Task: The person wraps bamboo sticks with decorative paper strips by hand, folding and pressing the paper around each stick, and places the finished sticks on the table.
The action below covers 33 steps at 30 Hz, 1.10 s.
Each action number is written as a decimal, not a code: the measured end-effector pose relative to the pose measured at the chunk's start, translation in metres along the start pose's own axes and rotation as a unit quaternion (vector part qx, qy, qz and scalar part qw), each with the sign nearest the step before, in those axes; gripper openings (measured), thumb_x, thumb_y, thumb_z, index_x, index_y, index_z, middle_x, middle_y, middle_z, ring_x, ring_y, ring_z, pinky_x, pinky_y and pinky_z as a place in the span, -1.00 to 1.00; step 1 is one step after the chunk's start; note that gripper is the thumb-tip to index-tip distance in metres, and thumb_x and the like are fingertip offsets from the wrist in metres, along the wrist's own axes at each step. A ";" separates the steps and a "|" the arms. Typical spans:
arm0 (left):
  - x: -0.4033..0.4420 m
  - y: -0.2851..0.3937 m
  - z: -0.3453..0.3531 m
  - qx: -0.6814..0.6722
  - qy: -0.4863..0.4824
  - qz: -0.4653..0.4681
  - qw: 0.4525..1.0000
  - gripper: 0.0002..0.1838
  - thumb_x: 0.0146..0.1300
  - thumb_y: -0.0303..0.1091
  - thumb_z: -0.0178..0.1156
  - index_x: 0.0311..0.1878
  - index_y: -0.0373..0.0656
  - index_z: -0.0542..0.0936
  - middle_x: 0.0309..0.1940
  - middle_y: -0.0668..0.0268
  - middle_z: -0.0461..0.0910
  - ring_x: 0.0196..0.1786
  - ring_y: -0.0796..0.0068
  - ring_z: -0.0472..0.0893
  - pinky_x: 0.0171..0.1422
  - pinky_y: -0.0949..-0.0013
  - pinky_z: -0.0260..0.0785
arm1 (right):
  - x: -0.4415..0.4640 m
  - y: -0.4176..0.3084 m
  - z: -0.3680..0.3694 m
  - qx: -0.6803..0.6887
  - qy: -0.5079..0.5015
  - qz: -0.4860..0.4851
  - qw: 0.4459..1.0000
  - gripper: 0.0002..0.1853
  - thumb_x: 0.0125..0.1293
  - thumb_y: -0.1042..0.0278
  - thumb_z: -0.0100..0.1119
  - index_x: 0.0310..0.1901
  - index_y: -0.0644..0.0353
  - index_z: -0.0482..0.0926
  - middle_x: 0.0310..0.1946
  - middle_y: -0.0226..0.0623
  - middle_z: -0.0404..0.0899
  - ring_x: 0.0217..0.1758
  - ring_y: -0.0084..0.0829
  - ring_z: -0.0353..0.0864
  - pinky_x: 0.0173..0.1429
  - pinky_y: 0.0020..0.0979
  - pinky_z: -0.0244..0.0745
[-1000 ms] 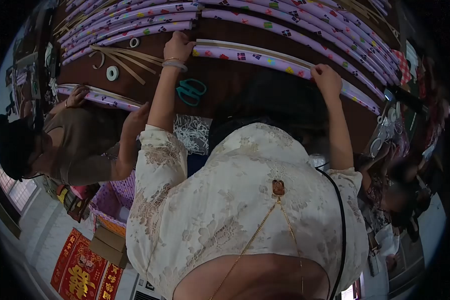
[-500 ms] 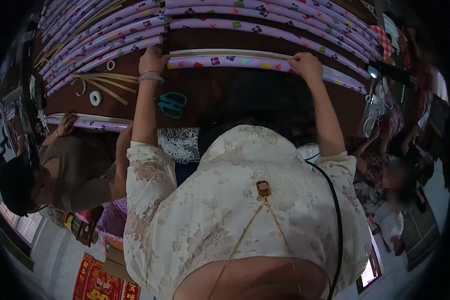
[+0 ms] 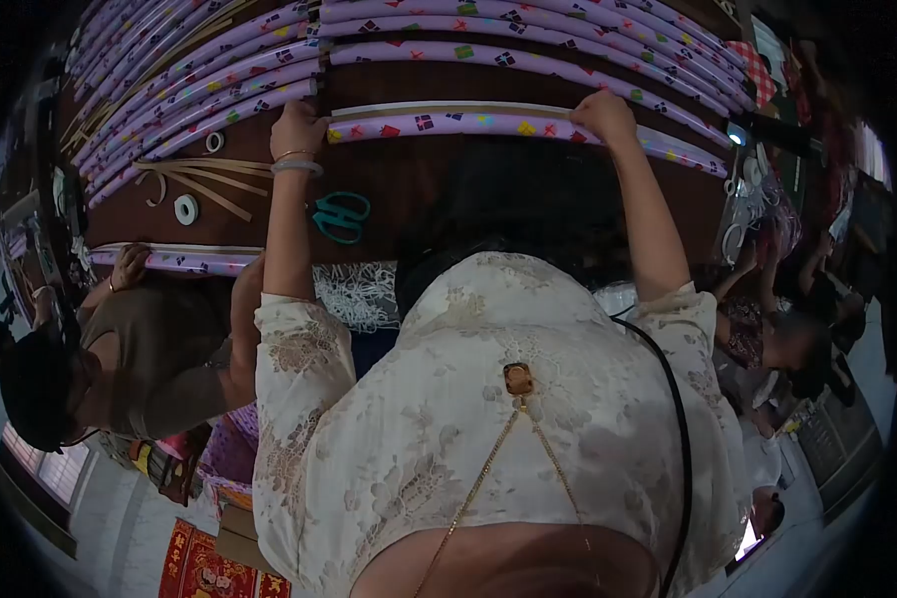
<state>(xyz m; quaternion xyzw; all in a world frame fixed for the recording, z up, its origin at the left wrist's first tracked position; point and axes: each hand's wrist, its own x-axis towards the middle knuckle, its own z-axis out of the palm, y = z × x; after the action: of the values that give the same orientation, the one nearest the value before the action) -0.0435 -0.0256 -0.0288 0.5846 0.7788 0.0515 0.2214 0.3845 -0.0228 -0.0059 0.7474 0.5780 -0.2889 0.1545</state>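
Note:
A purple patterned wrapping paper roll lies across the dark table before me, a tan strip with a white edge running along its far side. At its left end my left hand is closed, fingers bent onto the paper's edge. My right hand pinches the strip edge further right, thumb and fingers together; the exact fingertip contact is hidden. The roll continues to the right past that hand. Teal-handled scissors lie on the table beside my left forearm.
More purple rolls fill the far table. Left of me are tan strips, white tape rolls and a co-worker's hand on another roll. White paper shreds sit below the table edge. People are also at the right.
The whole view has shifted slightly. Both hands keep their places on the roll, with no clear change in grip.

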 end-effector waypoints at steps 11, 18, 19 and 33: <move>-0.006 0.009 -0.007 -0.005 -0.001 -0.013 1.000 -0.62 -0.14 -0.12 0.35 -0.30 -0.11 0.51 -0.38 0.19 0.61 -0.22 0.13 0.59 -0.14 0.19 0.42 | -0.005 -0.007 -0.006 -0.020 -0.010 0.007 1.000 -0.73 -0.10 0.17 0.27 -0.34 0.08 0.66 -0.29 -0.17 0.61 -0.18 -0.20 0.58 -0.06 -0.25 0.46; -0.007 0.009 -0.006 -0.004 -0.005 -0.012 1.000 -0.64 -0.14 -0.15 0.34 -0.29 -0.12 0.52 -0.37 0.23 0.62 -0.21 0.18 0.59 -0.13 0.21 0.43 | -0.004 -0.010 -0.003 -0.065 0.009 -0.008 0.998 -0.70 -0.09 0.14 0.29 -0.34 0.15 0.64 -0.30 -0.15 0.61 -0.19 -0.20 0.59 -0.09 -0.24 0.47; -0.007 0.008 -0.005 -0.011 -0.002 -0.009 1.000 -0.64 -0.14 -0.15 0.34 -0.28 -0.11 0.52 -0.36 0.23 0.62 -0.21 0.18 0.59 -0.13 0.21 0.43 | -0.003 -0.010 -0.002 -0.065 0.009 -0.008 0.998 -0.70 -0.09 0.14 0.29 -0.34 0.15 0.64 -0.30 -0.15 0.61 -0.19 -0.20 0.59 -0.09 -0.24 0.47; -0.009 0.011 -0.008 0.022 0.003 -0.027 0.999 -0.64 -0.18 -0.05 0.31 -0.35 -0.02 0.52 -0.38 0.20 0.60 -0.22 0.13 0.59 -0.16 0.15 0.42 | -0.014 -0.029 -0.019 -0.119 -0.002 0.042 0.992 -0.60 -0.05 0.21 0.28 -0.14 0.18 0.55 -0.12 -0.16 0.55 0.02 -0.16 0.49 0.18 0.04 0.13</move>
<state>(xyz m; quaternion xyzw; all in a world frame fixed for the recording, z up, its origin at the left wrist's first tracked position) -0.0354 -0.0294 -0.0151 0.5683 0.7957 0.0304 0.2075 0.3590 -0.0142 0.0208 0.7467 0.5762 -0.2126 0.2553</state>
